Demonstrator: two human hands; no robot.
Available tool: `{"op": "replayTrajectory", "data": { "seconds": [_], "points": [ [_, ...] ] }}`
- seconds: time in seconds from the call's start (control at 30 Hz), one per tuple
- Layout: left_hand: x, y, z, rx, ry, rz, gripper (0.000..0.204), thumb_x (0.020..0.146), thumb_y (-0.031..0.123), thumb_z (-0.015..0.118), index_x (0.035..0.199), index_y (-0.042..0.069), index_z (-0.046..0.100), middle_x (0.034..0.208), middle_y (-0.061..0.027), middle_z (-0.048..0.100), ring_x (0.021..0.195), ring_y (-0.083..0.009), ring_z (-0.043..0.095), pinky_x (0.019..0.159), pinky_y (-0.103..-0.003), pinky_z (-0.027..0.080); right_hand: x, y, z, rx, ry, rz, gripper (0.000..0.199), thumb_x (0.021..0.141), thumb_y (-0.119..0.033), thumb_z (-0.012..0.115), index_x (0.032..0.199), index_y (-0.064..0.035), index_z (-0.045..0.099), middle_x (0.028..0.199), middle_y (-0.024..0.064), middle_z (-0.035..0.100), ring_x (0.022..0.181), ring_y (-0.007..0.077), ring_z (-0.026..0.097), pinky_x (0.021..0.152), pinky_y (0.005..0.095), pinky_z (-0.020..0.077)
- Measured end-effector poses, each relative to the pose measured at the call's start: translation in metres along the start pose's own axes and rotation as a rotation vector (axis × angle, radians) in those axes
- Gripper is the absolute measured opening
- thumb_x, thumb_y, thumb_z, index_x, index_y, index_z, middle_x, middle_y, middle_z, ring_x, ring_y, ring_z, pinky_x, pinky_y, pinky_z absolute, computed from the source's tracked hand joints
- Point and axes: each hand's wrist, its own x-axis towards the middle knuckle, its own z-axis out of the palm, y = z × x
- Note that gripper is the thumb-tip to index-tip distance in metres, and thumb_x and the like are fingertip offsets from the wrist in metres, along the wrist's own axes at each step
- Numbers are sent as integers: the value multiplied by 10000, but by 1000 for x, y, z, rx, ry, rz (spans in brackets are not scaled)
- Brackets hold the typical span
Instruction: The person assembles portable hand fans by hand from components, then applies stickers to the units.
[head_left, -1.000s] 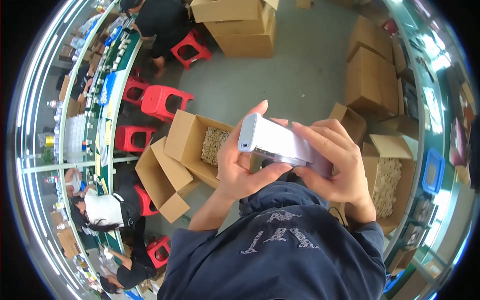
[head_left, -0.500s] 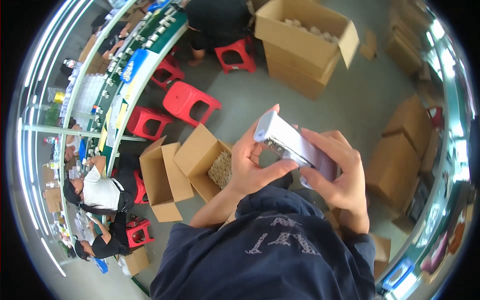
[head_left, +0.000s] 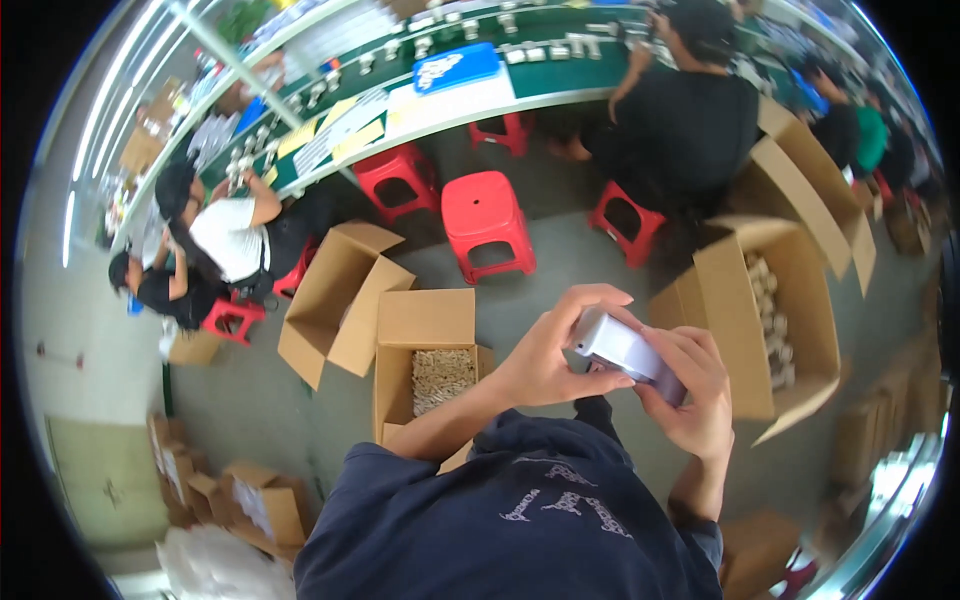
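Note:
A small white, box-shaped plastic casing [head_left: 622, 345] is held in front of my chest, tilted, with a lavender tint toward its right end. My left hand [head_left: 557, 348] grips its left end, thumb along the near side and fingers over the far side. My right hand [head_left: 692, 392] is closed round the right end, its fingers across the top and the thumb below. The fingers hide much of the casing, so its exact kind cannot be made out.
A carton [head_left: 383, 390] of small pale parts stands left of my forearm, beside an open carton [head_left: 322, 300]. Red stools [head_left: 485, 215] line a long green workbench [head_left: 560, 72] where people sit. At right is a carton [head_left: 722, 300] with white parts.
My view has swung left, so the workbench now runs across the top and the carton of white parts is at the right. Both hands still hold the casing, now turned slightly.

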Motion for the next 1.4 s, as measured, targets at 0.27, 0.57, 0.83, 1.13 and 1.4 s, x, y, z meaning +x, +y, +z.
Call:
{"op": "replayTrajectory", "data": {
  "seconds": [0.27, 0.57, 0.83, 1.13, 1.4],
  "points": [
    [84, -30, -73, 88, 631, 84, 634, 729, -35, 800, 1211, 68, 401, 1184, -152, 577, 1085, -194, 601, 888, -306, 521, 213, 100, 27, 167, -168, -334, 615, 618, -38, 789, 1211, -28, 623, 1236, 130, 604, 1148, 342, 540, 965, 406, 452],
    [189, -75, -182, 4, 978, 263, 639, 752, -124, 726, 1221, 94, 351, 1286, -218, 501, 1139, -239, 577, 908, -341, 545, 375, 189, 115, 920, -313, 46, 806, 810, -182, 736, 1463, 16, 305, 1385, 141, 437, 1281, 233, 460, 1047, 354, 381],
    [284, -99, -276, -4, 921, 195, 629, 756, -110, 720, 1224, 87, 350, 1316, -241, 488, 1164, -251, 572, 916, -334, 538, 502, 249, 143, 1015, -329, 125, 810, 787, -144, 739, 1462, 2, 314, 1373, 151, 443, 1249, 235, 489, 1027, 343, 411],
    [399, -138, -367, 95, 1004, 275, 651, 730, -77, 772, 1205, 77, 354, 1252, -243, 552, 1147, -263, 587, 937, -366, 510, 645, 321, 175, 928, -256, 10, 905, 731, -346, 816, 1408, 47, 361, 1310, 143, 481, 1216, 224, 497, 1017, 339, 396],
    [469, -164, -425, 315, 1038, 310, 625, 726, -62, 789, 1155, 67, 353, 1210, -251, 554, 1147, -274, 577, 922, -361, 513, 736, 349, 193, 1006, -355, 98, 895, 771, -363, 781, 1432, 39, 333, 1359, 167, 451, 1252, 250, 479, 1033, 352, 386]
  ]
}}
